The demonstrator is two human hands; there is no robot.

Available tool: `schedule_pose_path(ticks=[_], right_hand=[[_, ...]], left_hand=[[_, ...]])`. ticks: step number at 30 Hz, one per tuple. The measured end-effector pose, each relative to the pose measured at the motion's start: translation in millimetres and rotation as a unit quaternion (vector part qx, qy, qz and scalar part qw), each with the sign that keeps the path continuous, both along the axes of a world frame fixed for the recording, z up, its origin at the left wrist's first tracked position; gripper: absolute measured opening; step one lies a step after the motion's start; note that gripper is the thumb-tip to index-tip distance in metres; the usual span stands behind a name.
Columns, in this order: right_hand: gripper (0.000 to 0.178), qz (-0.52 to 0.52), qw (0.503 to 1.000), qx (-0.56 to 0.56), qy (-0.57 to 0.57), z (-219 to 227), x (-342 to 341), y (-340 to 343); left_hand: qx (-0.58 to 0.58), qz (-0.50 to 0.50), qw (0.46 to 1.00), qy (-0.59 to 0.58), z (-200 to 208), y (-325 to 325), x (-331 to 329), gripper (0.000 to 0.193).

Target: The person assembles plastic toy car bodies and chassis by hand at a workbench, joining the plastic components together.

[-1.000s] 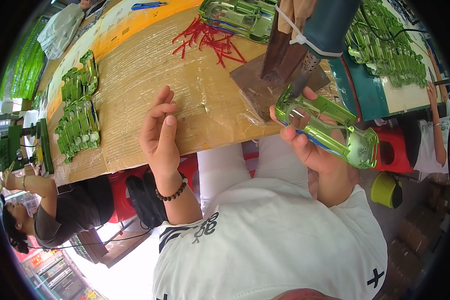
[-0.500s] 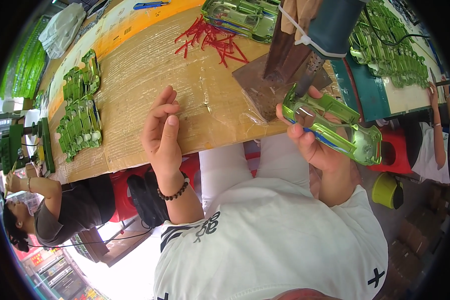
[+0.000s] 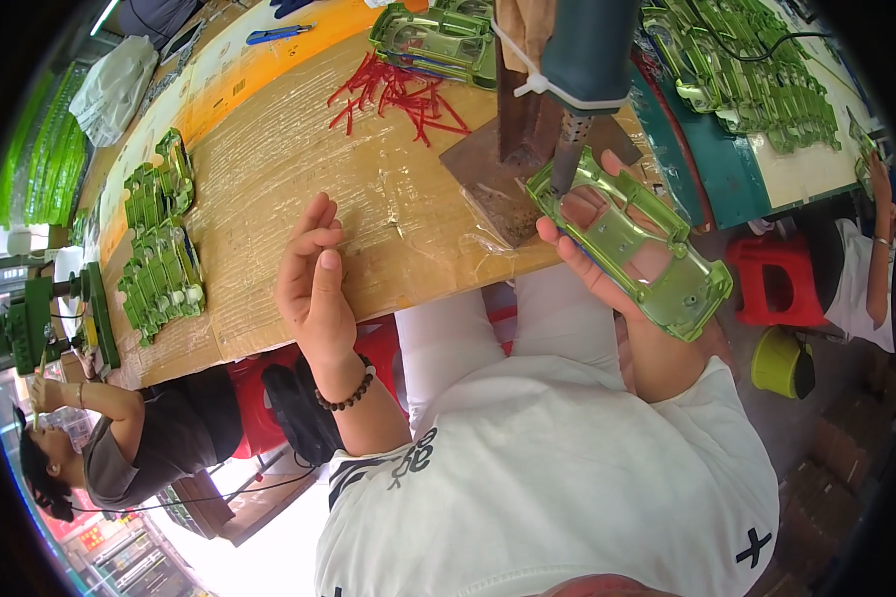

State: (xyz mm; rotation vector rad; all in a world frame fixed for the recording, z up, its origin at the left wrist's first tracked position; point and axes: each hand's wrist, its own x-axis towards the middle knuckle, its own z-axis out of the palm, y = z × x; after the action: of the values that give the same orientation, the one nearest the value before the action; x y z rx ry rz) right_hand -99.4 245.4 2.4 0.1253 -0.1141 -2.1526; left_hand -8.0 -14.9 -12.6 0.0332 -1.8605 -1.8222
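Observation:
A green see-through toy car body (image 3: 657,264) lies across my right hand (image 3: 597,274), whose fingers and thumb grip its edges. Its far end sits under the metal nozzle (image 3: 570,139) of a dark green hot air gun (image 3: 587,60); whether the two touch, I cannot tell. The gun is strapped with a white cable tie to a brown metal stand, and the base plate (image 3: 488,179) rests on the table. Over the table's near edge, my left hand (image 3: 314,284) is raised with nothing in it, fingers loosely curled and the thumb apart.
Thin red strips (image 3: 393,95) lie in a heap near more green car bodies (image 3: 436,45). Other green bodies stand in rows at left (image 3: 159,239) and far right (image 3: 757,85). A blue cutter knife (image 3: 280,35) lies at the back. People sit on both sides.
My right hand has turned the car body, so its smooth outer face shows upward beneath the nozzle. The left hand stays raised and empty. The whole view has shifted slightly.

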Motion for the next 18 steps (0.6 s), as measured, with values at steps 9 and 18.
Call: schedule_pose_path(ticks=[9, 18], right_hand=[[0.054, 0.016, 0.998, -0.059, 0.019, -5, 0, 2], [0.055, 0.046, 0.992, -0.119, 0.011, -13, -3, 5]], left_hand=[[-0.003, -0.008, 1.0, 0.003, 0, -1, 0, 0.018], [0.001, -0.002, 1.0, -0.003, 1, -1, 0, 0.017]])
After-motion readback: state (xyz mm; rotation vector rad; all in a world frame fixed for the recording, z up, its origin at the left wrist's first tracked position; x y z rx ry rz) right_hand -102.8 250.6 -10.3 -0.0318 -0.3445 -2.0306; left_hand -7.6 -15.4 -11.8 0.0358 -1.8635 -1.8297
